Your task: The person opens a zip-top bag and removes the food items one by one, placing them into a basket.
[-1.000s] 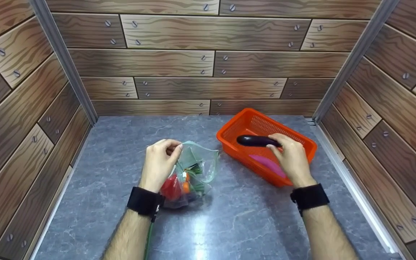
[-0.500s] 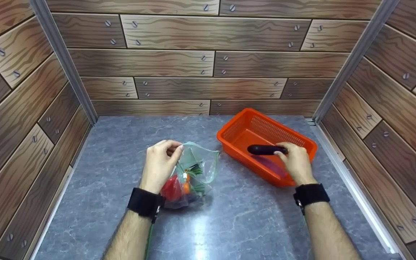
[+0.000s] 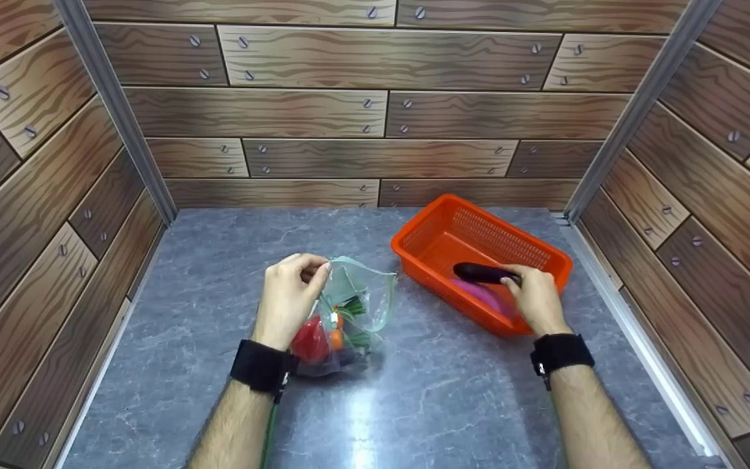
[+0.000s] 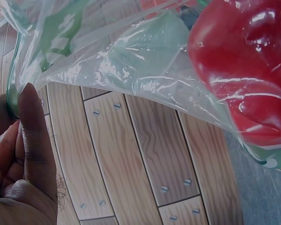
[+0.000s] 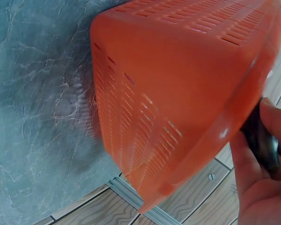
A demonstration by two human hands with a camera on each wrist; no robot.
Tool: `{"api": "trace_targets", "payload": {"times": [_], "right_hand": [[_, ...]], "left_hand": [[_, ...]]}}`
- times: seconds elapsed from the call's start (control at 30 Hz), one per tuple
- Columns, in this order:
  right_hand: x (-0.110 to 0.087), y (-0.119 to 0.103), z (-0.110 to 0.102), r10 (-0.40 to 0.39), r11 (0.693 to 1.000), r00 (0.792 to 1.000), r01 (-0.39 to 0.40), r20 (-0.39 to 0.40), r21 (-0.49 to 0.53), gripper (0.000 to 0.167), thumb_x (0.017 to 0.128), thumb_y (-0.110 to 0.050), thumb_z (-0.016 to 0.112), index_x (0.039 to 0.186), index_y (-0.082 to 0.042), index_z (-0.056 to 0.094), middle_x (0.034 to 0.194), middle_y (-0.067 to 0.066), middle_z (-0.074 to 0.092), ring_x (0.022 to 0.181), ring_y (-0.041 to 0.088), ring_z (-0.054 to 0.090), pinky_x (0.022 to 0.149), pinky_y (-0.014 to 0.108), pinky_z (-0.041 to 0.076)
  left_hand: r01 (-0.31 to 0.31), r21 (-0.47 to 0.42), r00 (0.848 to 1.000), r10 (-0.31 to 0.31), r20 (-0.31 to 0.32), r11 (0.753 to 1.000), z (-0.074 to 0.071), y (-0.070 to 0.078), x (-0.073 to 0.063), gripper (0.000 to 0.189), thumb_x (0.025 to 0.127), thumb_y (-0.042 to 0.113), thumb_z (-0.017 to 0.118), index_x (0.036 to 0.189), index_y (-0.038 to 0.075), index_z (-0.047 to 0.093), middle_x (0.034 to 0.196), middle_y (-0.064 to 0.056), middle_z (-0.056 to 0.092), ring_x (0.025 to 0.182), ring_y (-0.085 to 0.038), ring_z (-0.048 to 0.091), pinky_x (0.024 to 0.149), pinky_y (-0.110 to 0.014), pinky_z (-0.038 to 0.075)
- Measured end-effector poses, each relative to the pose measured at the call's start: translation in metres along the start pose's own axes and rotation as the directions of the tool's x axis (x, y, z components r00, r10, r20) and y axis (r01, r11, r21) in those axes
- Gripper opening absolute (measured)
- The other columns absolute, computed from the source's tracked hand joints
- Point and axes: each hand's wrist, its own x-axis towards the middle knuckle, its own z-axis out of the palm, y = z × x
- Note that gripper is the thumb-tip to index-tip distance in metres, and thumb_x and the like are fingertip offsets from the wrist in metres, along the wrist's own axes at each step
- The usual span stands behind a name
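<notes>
My left hand (image 3: 289, 293) pinches the rim of a clear plastic bag (image 3: 378, 296) between thumb and fingers, and its mouth gapes. Inside the bag lie a red bell pepper (image 4: 243, 61), something orange (image 3: 336, 339) and some green pieces (image 3: 353, 305); the plastic partly blurs them. Over at the right, my right hand (image 3: 538, 296) grips one end of a dark eggplant (image 3: 479, 272), held level within the orange basket (image 3: 424, 264). A pink-purple elongated thing (image 3: 479, 294) lies in the basket below the eggplant. From the right wrist, the basket wall hides most of the eggplant.
The basket stands askew on the grey marbled tabletop (image 3: 232, 260), towards the back right. Wood-patterned walls (image 3: 323, 111) enclose the back and both sides. Each wrist wears a black band (image 3: 261, 368).
My right hand has lowered the eggplant into the basket, shifting slightly right and towards me. The left hand and the bag have hardly moved.
</notes>
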Motion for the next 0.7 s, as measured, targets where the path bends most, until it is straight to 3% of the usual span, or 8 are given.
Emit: {"api": "trace_targets", "payload": {"times": [0.7], "right_hand": [[-0.0043,0.0070,0.0071,0.020,0.997,0.995,-0.012,0.100,-0.082,0.035,0.114,0.002,0.066,0.147,0.011,0.073,0.140,0.040,0.076,0.131,0.060,0.076,0.113,0.071,0.062]], "left_hand": [[-0.009,0.004,1.000,0.009,-0.004,1.000,0.0000,-0.0037,-0.0013,0.009,0.109,0.012,0.084,0.109,0.005,0.091,0.093,-0.007,0.086,0.081,-0.017,0.079,0.077,-0.026,0.066]]}}
